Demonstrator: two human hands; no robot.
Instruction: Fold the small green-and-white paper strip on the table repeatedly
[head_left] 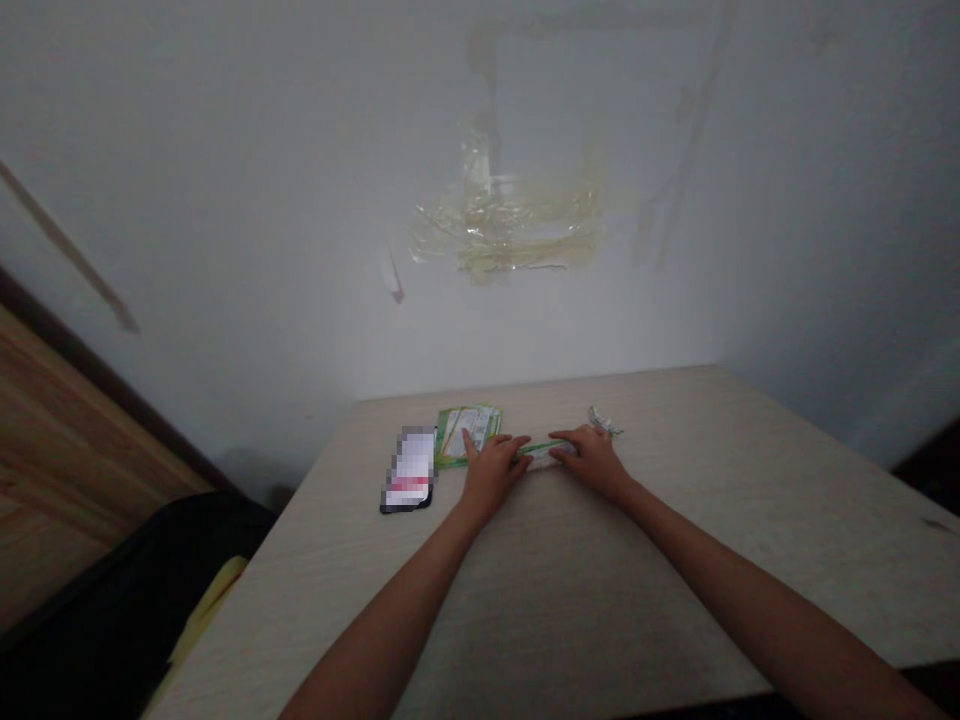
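Between my two hands lies a narrow green-and-white strip (pixel 545 452), which looks like a folded paper or wrapper, low over the table. My left hand (pixel 491 472) pinches its left end, with the thumb and fingers around the edge. At the other end my right hand (pixel 598 460) grips it with bent fingers. Just beyond the right hand is a crumpled green-and-white piece (pixel 602 421); whether it joins the strip I cannot tell. Several flat green-and-white printed packets (pixel 450 443) lie overlapping behind my left hand, which partly covers them.
A phone (pixel 411 470) with a lit, blurred screen rests left of the packets. The pale wooden table (pixel 360 600) meets a white wall (pixel 300 250) bearing peeling clear tape (pixel 510 225). Dark and yellow cloth (pixel 217 590) hangs beside the table's left edge.
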